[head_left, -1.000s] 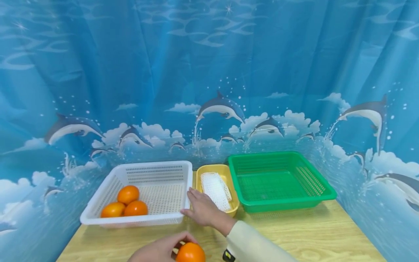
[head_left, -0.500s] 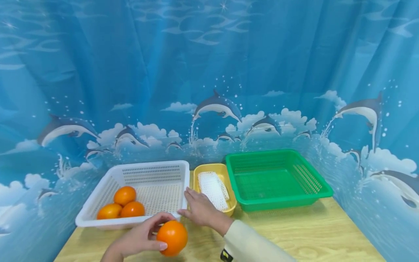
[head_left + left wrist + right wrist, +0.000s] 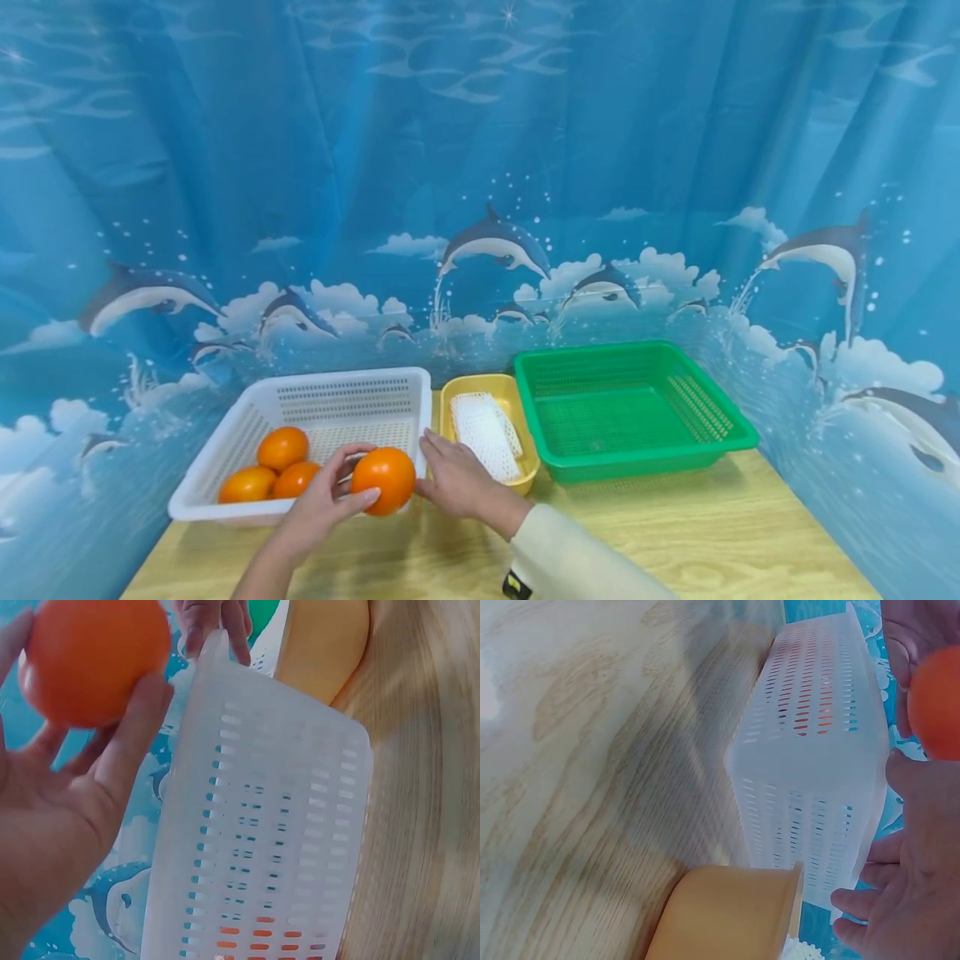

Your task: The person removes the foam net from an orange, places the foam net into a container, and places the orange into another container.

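Observation:
In the head view my left hand (image 3: 318,500) holds an orange (image 3: 384,481) over the front right part of the white basket (image 3: 225,442). Its thumb and fingers wrap the fruit's left side, as the left wrist view also shows the orange (image 3: 94,664) in the raised fingers. Several other oranges (image 3: 282,449) lie grouped at the basket's left, one partly behind the left hand. My right hand (image 3: 465,482) rests against the basket's right rim near the front corner, its fingers laid along the edge. The right wrist view has the fingertips (image 3: 853,904) right at that rim.
A yellow tray (image 3: 532,467) with white foam netting (image 3: 486,433) in it stands right of the white basket. Beside it is a green basket (image 3: 637,461) with low perforated walls. All stand on a wooden table (image 3: 660,533) before a blue dolphin-print curtain (image 3: 480,125).
The left hand has lifted the orange from near the bottom edge, up and leftward, to above the white basket's front rim. The right hand stays at the basket's rim; the view has shifted slightly.

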Motion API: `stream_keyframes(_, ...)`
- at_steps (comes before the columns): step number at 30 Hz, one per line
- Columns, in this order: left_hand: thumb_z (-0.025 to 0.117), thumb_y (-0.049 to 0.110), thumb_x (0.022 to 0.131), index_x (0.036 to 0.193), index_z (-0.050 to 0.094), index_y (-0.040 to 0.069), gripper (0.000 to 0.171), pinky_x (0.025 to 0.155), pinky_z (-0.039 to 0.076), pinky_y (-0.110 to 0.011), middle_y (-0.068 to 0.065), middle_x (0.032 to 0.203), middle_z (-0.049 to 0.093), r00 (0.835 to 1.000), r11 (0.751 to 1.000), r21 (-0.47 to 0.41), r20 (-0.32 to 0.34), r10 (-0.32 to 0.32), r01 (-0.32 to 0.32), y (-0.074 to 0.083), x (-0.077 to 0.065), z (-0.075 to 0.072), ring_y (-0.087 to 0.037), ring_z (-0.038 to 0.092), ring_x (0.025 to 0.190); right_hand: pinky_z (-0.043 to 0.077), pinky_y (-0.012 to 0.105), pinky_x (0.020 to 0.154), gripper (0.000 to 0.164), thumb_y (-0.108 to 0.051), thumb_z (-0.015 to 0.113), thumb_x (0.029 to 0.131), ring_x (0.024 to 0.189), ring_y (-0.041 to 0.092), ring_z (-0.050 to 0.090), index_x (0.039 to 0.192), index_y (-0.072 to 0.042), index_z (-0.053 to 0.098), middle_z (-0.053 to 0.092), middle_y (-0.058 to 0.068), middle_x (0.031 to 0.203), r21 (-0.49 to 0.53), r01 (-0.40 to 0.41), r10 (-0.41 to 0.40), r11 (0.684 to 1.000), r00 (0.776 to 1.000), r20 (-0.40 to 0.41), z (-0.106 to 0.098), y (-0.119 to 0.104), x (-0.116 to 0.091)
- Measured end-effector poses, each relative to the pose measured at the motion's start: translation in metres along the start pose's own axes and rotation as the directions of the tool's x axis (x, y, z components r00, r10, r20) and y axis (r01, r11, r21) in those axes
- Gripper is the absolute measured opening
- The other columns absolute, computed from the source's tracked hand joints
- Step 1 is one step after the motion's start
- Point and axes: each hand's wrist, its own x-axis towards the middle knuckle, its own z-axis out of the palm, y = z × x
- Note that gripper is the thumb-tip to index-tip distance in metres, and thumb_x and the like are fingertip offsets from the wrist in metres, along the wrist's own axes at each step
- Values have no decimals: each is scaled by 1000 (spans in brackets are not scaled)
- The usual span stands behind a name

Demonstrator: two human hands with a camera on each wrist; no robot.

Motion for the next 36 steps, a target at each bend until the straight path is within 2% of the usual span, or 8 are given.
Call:
stream_keyframes(5, 68, 29, 81, 130, 36, 18, 60, 82, 51, -38, -18, 133, 42, 990, 999, 19, -138, -29, 32, -1, 7, -6, -30, 52, 111, 28, 42, 106, 74, -57, 39, 89, 133, 22, 27, 141, -5, 30, 25, 10, 147, 18, 2, -2, 1000, 1000, -14, 3, -1, 0)
stream_keyframes(9, 68, 40, 78, 131, 35, 17, 67, 84, 50, -39, -19, 134, 39, 982, 985, 168, -189, -9, 41, -5, 13, -12, -34, 49, 113, 28, 41, 106, 74, -57, 39, 89, 133, 22, 28, 141, -5, 30, 24, 10, 147, 33, -6, 7, 999, 1000, -12, 3, -1, -1)
stream_keyframes(12, 67, 48, 76, 132, 35, 15, 73, 87, 48, -44, -20, 133, 40, 974, 942, 334, -222, 35, 42, -8, 17, -18, -36, 48, 113, 28, 41, 106, 74, -57, 38, 89, 133, 23, 28, 141, -5, 29, 24, 10, 148, 31, -6, 7, 1000, 1000, -15, 4, -1, -1)
stream_keyframes(17, 65, 54, 74, 132, 37, 13, 76, 87, 46, -49, -18, 130, 46, 965, 831, 554, -236, 115, 37, -12, 24, -29, -33, 52, 107, 28, 42, 106, 73, -55, 39, 90, 133, 23, 28, 141, -4, 29, 23, 10, 148, 30, -3, 4, 1000, 1000, -31, 4, 0, -1)
stream_keyframes(24, 67, 53, 74, 132, 38, 11, 77, 66, 50, -40, -18, 120, 53, 976, 717, 691, -207, 69, 96, -2, 34, -52, -25, 57, 85, 28, 43, 106, 74, -55, 39, 90, 133, 24, 28, 141, -3, 28, 24, 12, 147, 56, 15, -12, 998, 999, -39, 4, 0, -2)
stream_keyframes(27, 66, 53, 74, 131, 38, 8, 78, 61, 48, -36, -17, 114, 55, 979, 682, 724, -194, 55, 105, 4, 41, -63, -23, 56, 80, 29, 43, 105, 73, -54, 39, 90, 132, 25, 28, 141, -3, 27, 24, 12, 147, 41, 21, -19, 999, 999, -45, 4, 0, -1)
stream_keyframes(31, 68, 48, 76, 126, 42, 4, 71, 61, 46, -37, -16, 105, 57, 980, 658, 744, -194, 45, 117, 10, 50, -77, -23, 54, 77, 29, 46, 104, 72, -52, 40, 91, 132, 25, 28, 141, -1, 27, 24, 13, 147, 43, 26, -24, 999, 999, -48, 2, -1, -1)
stream_keyframes(36, 70, 40, 77, 124, 42, -1, 69, 75, 46, -46, -21, 108, 56, 974, 632, 746, -217, -67, 209, 16, 62, -86, -31, 54, 88, 29, 46, 104, 72, -53, 38, 91, 133, 25, 28, 141, -1, 26, 23, 13, 148, 33, 32, -30, 999, 999, -36, 2, 1, -2)
